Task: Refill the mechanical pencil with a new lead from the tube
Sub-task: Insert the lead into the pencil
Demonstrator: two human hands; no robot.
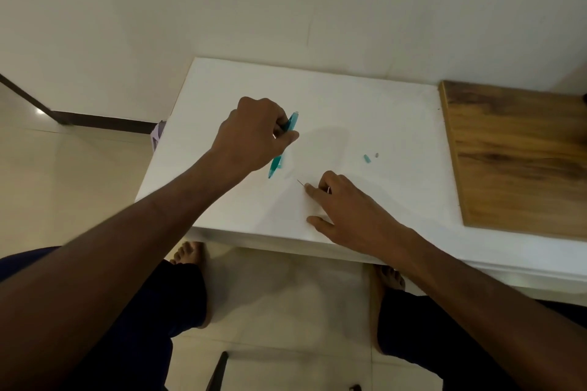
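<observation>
While the left hand grips the steeply tilted, tip-down pencil, the right hand pinches a lead pointing up-left.

My left hand holds the blue-green pencil above the white table. My right hand rests on the table near the pencil and pinches a thin lead that points at the pencil's low end. A small blue-green cap and a tiny grey bit lie on the table, well apart from the pencil. A wood board lies past them.
</observation>
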